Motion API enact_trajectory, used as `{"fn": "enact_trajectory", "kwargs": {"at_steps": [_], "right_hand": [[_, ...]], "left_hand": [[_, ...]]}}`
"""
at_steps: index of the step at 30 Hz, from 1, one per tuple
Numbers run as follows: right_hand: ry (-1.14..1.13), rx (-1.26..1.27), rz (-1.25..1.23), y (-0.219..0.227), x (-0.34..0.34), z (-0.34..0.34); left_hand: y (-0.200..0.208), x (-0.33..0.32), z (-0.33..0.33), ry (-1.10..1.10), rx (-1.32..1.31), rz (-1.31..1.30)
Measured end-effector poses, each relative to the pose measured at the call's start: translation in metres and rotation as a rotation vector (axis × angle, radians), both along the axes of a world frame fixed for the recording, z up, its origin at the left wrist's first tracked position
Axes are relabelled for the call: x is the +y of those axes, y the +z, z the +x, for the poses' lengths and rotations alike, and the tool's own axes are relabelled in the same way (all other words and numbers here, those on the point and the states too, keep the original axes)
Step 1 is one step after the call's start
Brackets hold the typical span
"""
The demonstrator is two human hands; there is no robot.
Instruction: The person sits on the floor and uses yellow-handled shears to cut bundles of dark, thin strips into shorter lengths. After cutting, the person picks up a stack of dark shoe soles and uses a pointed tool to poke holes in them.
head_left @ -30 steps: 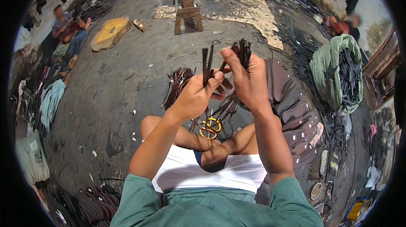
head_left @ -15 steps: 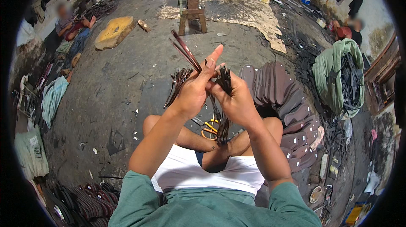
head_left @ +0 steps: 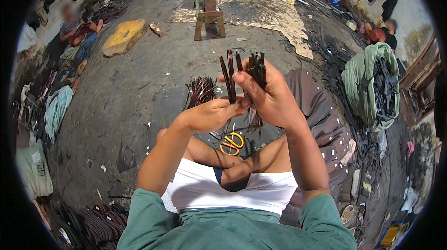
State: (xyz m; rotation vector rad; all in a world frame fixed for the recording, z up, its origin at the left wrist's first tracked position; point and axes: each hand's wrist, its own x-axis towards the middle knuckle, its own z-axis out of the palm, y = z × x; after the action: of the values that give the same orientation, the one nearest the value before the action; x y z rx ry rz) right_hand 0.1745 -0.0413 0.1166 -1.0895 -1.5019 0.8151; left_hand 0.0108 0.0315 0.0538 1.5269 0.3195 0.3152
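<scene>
My left hand (head_left: pixel 216 113) is closed on a few thin, dark reddish strips (head_left: pixel 228 75) that stand nearly upright. Beside it, my right hand (head_left: pixel 275 95) grips a thicker bundle of dark strips (head_left: pixel 257 66), its thumb against one strip between the two groups. The hands meet at the fingertips in front of my crossed legs. Below them lies a pair of scissors with yellow handles (head_left: pixel 236 142), its blades partly hidden. A loose pile of similar reddish strips (head_left: pixel 201 89) rests on the floor just beyond my left hand.
Rows of brown shoe soles (head_left: pixel 305 89) fan out at my right, with more soles (head_left: pixel 93 224) at lower left. A green sack of black strips (head_left: pixel 358 82) stands at right. Ahead are a wooden stand (head_left: pixel 210 12) and a yellow slab (head_left: pixel 123 38). Several people sit along the walls.
My left hand has dropped lower, and its strips, which leaned to the left, now point up. My right hand has risen slightly to the right, with its bundle now upright above the fist.
</scene>
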Motion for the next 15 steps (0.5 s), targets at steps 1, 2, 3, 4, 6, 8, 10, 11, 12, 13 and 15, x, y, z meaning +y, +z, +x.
{"fn": "enact_trajectory", "kwargs": {"at_steps": [1, 2, 3, 4, 6, 8, 10, 11, 12, 13, 15], "right_hand": [[0.026, 0.016, 0.024, -0.001, -0.002, -0.002], [0.053, 0.032, 0.049, -0.002, -0.003, -0.005], [0.079, 0.048, 0.073, -0.003, -0.003, -0.007], [0.067, 0.04, 0.076, -0.005, -0.002, -0.007], [0.044, 0.024, 0.081, -0.011, 0.002, -0.006], [0.023, 0.091, 0.036, -0.011, 0.003, -0.006], [0.011, 0.244, -0.065, -0.006, 0.001, -0.007], [-0.001, 0.278, -0.081, 0.0, -0.001, -0.009], [-0.013, 0.311, -0.096, 0.009, -0.004, -0.01], [-0.032, 0.345, -0.116, 0.012, -0.007, -0.01], [-0.051, 0.251, -0.102, 0.014, -0.001, -0.002]], "left_hand": [[0.003, 0.0, -0.002, -0.032, 0.08, -0.019], [0.006, 0.0, -0.004, -0.047, 0.089, 0.008], [0.009, 0.0, -0.005, -0.063, 0.097, 0.036], [0.01, -0.001, -0.006, -0.077, 0.107, 0.065], [0.007, 0.001, -0.005, -0.131, 0.042, 0.04], [0.001, 0.001, 0.0, -0.108, -0.061, 0.013], [-0.007, -0.005, 0.009, -0.003, -0.199, -0.022], [-0.006, -0.008, 0.013, 0.018, -0.244, -0.034], [-0.006, -0.01, 0.018, 0.04, -0.289, -0.046], [-0.007, -0.015, 0.024, 0.056, -0.333, -0.064], [-0.007, -0.019, 0.033, 0.116, -0.365, -0.027]]}}
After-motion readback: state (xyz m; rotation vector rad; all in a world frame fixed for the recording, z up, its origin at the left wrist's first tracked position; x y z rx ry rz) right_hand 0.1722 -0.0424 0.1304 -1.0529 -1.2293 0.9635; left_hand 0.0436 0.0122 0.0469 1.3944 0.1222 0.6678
